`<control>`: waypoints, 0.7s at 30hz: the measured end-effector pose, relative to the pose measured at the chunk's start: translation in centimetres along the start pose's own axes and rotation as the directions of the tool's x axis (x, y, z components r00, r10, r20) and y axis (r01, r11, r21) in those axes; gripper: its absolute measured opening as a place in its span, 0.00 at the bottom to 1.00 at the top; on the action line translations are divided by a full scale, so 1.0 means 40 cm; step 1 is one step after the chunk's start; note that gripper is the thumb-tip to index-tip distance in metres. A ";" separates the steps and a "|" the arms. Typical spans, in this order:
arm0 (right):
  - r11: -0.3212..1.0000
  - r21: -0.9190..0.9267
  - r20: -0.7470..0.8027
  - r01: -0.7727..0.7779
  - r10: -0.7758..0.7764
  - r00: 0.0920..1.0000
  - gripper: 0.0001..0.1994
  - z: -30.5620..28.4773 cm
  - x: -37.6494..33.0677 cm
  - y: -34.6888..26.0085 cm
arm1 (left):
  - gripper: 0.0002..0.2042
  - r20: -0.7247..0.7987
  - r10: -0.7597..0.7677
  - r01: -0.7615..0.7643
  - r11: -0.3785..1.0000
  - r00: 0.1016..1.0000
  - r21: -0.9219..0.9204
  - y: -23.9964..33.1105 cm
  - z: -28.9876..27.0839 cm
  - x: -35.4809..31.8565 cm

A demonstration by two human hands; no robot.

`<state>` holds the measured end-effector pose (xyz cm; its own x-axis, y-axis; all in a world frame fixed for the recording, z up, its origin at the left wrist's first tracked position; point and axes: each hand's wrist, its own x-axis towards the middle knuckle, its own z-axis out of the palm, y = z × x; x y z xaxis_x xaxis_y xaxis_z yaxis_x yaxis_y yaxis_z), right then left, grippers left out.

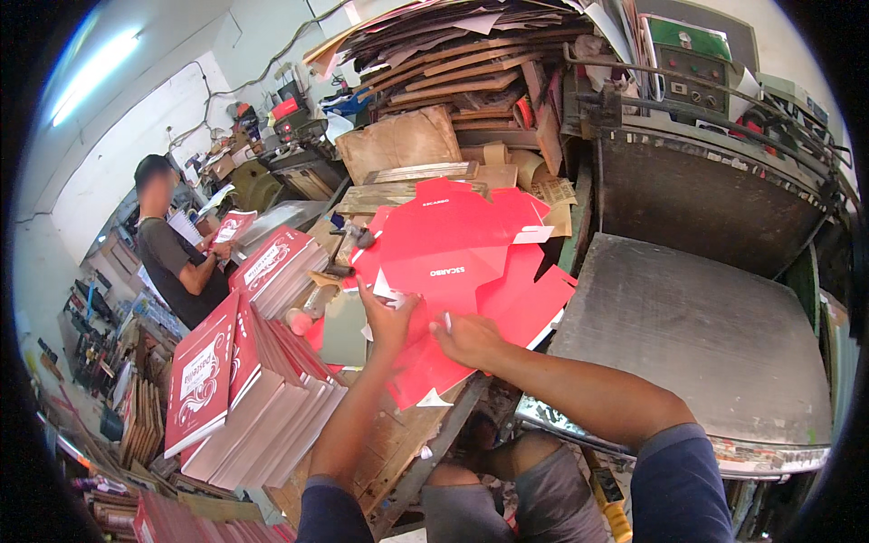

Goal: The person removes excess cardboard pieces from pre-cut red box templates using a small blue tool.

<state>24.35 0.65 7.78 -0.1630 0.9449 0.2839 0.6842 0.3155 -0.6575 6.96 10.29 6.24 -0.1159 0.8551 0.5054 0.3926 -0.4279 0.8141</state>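
A: While a co-worker (186,271) at far left holds up a red-and-white printed sheet (233,226), look at what's nearer: stacked printed card (267,430), glossy red on top, layer upon layer of pale edges fanning down its side!

B: And on we go, rightward, across a scuffed wooden table (421,439) to the centre. There are the red card blanks (462,235), smooth and bright, overlapping, all tabs, notches and slanting edges, with a white flap (532,234) jutting from the right side.

A: Where exactly do they lie?

B: On the table, right in front of the person, just right of the stacks. Beyond them, far right, comes a broad metal plate (697,344), dull grey, streaked and round-cornered.

A: Now the hands! Left first?

B: Left hand (394,324) at the near left of the red card, forearm rising steeply, fingers spread wide, one pointing away from the body.

A: And the right hand (471,342)?

B: Over the red card, forearm slanting in from the lower right, elbow out, fingers curled inward. A small white tip (447,320) shows at them; whether they're gripping it, I can't tell.
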 end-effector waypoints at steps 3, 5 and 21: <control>0.999 -0.044 0.100 -0.003 0.008 0.995 0.24 -0.011 0.002 -0.009 | 0.38 -0.137 0.232 -0.215 0.968 0.963 0.125 0.036 0.003 0.044; 0.998 -0.067 0.146 0.004 0.005 0.989 0.24 -0.020 -0.003 -0.023 | 0.31 -0.048 0.452 -0.425 0.866 0.891 0.264 0.036 -0.018 0.083; 0.994 -0.089 0.287 -0.055 0.079 0.955 0.23 -0.006 -0.001 -0.003 | 0.21 0.382 0.378 -0.537 0.583 0.843 0.609 -0.089 -0.073 0.007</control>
<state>24.45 0.57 8.01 -0.3058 0.9519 0.0190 0.7529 0.2540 -0.6071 2.85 11.21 4.31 0.3991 0.6711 0.6247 0.8470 -0.5309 0.0292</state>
